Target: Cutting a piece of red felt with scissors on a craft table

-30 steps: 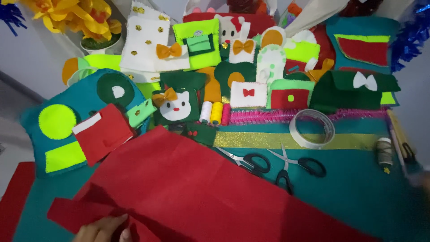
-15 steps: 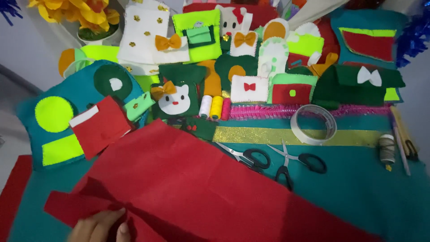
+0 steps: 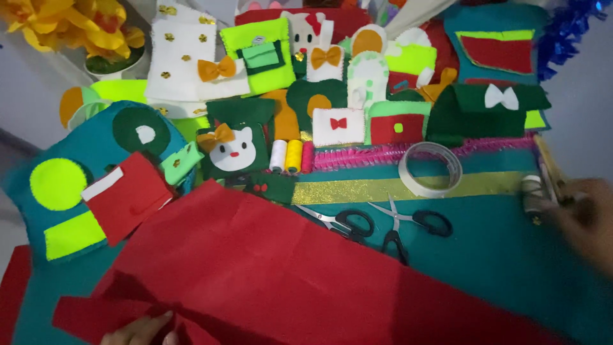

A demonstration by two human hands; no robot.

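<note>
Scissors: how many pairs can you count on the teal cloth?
2: one pair of scissors beside the red felt sheet, the second pair just right of it, below the tape ring. More may be hidden under the felt.

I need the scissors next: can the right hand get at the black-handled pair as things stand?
Probably yes. The right hand is blurred at the table's right edge, and only bare teal felt lies between it and the scissors, which lie uncovered.

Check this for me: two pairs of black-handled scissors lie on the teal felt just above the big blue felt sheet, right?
Not quite: the big felt sheet is red, not blue. The head view shows the two pairs of black-handled scissors on the teal felt just above it.
</note>
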